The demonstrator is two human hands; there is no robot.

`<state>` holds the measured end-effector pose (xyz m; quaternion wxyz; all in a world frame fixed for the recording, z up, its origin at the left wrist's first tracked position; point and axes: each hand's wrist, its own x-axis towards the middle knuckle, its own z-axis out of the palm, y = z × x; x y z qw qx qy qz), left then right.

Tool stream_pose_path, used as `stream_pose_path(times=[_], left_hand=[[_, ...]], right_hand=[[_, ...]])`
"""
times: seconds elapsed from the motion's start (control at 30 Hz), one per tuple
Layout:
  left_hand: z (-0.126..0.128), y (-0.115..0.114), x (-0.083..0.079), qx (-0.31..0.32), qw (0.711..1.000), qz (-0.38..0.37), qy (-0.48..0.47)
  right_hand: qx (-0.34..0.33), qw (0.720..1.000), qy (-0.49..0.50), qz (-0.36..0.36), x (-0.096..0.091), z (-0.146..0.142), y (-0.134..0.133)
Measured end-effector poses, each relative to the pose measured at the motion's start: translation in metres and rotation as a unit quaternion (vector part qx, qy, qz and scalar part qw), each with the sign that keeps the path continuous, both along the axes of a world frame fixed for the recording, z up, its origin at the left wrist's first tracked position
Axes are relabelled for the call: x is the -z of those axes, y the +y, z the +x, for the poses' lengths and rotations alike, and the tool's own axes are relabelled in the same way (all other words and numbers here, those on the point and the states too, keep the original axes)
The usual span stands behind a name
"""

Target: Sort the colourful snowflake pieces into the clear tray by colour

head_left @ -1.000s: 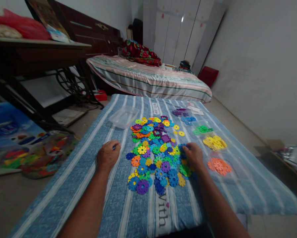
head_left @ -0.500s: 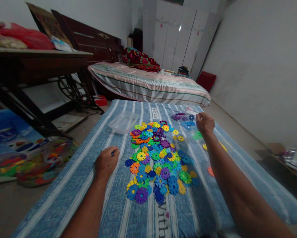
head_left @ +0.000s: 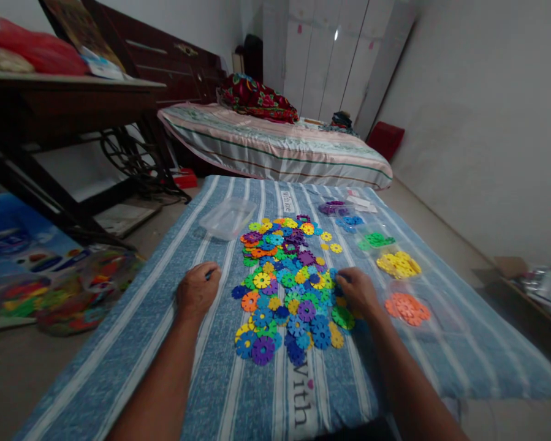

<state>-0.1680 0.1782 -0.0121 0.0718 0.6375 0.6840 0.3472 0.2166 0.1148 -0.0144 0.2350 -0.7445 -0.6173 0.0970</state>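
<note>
Covering the counter (head_left: 146, 361) in the head view, a blue cloth with pale stripes runs beneath both hands and slopes off beyond the right one. Printed lettering (head_left: 301, 395) shows on it, nearer the wearer than the hands and between the forearms. The heap of flower-shaped pieces (head_left: 287, 294) lies between the hands, many colours overlapping.

The left hand (head_left: 197, 289) rests just left of the heap, fingers curled around a small dark piece (head_left: 208, 276). The right hand (head_left: 358, 289) is at the heap's right edge, fingers bent down over blue pieces; whether it grips one, I cannot tell. Beyond the left hand sits a clear tray (head_left: 229, 218). To the right of the right hand and farther away, a row of sorted pieces runs from orange (head_left: 407, 308) through yellow (head_left: 399, 264), green (head_left: 376, 241) and blue (head_left: 350, 222) to purple (head_left: 334, 207).

Farther ahead of both hands stands a bed (head_left: 275, 144) with a striped cover and a red floral quilt (head_left: 259, 98), backed by a pale wardrobe (head_left: 319, 61). Well left of the left hand are a dark treadle table (head_left: 64, 110) bearing a red bag (head_left: 40, 52), and, lower, clear bags of coloured pieces (head_left: 84, 291). A bare pale wall (head_left: 477, 122) rises beyond the right hand's side.
</note>
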Motion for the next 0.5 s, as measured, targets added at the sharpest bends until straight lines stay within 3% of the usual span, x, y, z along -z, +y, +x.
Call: stream_pose_path(times=[0.1, 0.3, 0.5], left_hand=[[0.001, 0.000, -0.001, 0.002, 1.000, 0.000, -0.002], [0.000, 0.001, 0.001, -0.003, 1.000, 0.010, -0.003], [0.000, 0.000, 0.001, -0.001, 1.000, 0.000, 0.002]], right_hand=[[-0.043, 0.999, 0.016, 0.021, 0.006, 0.004, -0.005], [-0.025, 0.999, 0.032, 0.035, 0.018, 0.006, -0.007], [-0.060, 0.998, -0.003, 0.026, 0.020, 0.006, -0.004]])
